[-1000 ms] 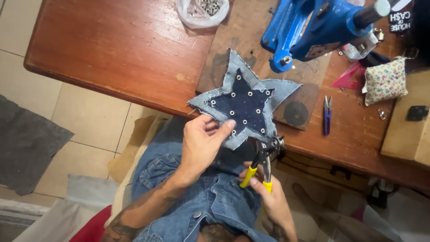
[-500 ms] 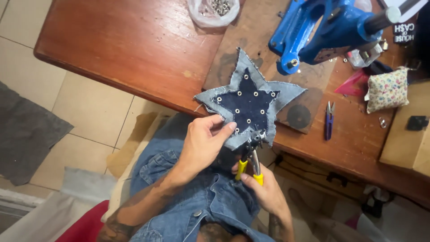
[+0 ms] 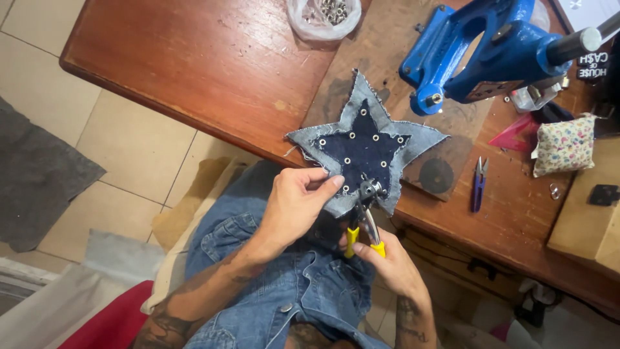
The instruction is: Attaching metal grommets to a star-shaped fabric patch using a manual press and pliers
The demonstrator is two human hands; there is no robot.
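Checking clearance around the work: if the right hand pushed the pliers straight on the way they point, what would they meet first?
The right hand aims the yellow-handled pliers up at the denim star; their tip already seems to touch its lower edge, though depth is unclear.

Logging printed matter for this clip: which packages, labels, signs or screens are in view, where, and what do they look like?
Clear plastic bag: top edge of the wooden table, crumpled, holding small metal eyelets.
Black label: far right, beside the blue press, small, dark with white lettering.
White sheet: top right corner, mostly cut off.
No screens.
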